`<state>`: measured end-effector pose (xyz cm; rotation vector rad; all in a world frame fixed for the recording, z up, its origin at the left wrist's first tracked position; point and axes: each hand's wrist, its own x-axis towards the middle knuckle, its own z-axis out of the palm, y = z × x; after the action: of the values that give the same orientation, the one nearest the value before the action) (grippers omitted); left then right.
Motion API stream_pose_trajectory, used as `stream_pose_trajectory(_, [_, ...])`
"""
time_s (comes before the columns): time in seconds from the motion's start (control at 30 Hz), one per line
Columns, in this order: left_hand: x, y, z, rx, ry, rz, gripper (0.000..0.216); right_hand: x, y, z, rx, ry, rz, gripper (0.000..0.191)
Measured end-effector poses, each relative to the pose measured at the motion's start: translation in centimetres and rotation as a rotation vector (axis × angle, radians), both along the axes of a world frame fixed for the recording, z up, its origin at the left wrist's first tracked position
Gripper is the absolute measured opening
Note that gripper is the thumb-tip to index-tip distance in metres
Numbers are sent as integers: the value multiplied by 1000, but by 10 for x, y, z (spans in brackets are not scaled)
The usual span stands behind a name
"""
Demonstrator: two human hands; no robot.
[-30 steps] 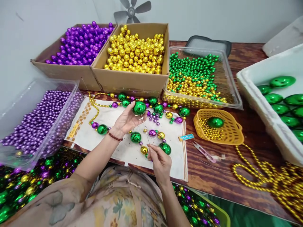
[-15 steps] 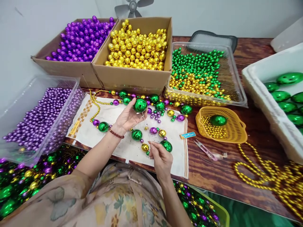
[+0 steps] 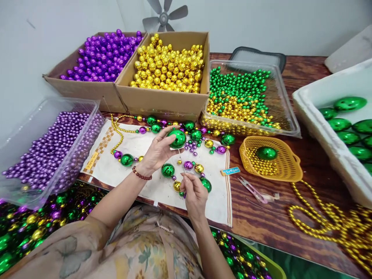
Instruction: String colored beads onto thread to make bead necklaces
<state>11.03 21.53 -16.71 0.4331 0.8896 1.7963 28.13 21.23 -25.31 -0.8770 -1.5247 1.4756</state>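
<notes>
Between the thumb and fingers of my left hand (image 3: 155,153) is a large shiny green bead (image 3: 177,139), raised above the white cloth (image 3: 101,166). A thin pale string (image 3: 180,155) runs from the bead's underside toward my right hand (image 3: 194,192), whose thumb and forefinger pinch its lower end. Whether a needle is in that pinch is too small to tell. Below the hands lies a strand of green, purple and gold beads (image 3: 167,170), partly hidden by my right hand. Along the cloth's far edge runs more of the beaded garland (image 3: 196,135).
Cardboard boxes hold purple beads (image 3: 104,54) and gold beads (image 3: 171,66). Clear tubs (image 3: 290,112) stand left and right. A yellow basket (image 3: 290,170), pink snips (image 3: 254,190), gold bead chain (image 3: 316,228) and a white foam box (image 3: 325,155) are on the right.
The green bead has moved slightly right and is tilted differently in my left hand. My hands are closer together and the string between them looks shorter. The camera view has shifted a little.
</notes>
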Motion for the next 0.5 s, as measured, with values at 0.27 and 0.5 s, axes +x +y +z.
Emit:
stream_pose_trajectory(0.27, [6,-9,-2,35,51,38,32,-8,3,0,9,47,12,19])
stream_pose_trajectory(0.5, [6,-11,-3,54,75,-7,34,-9,3,-1,-5,79,27,17])
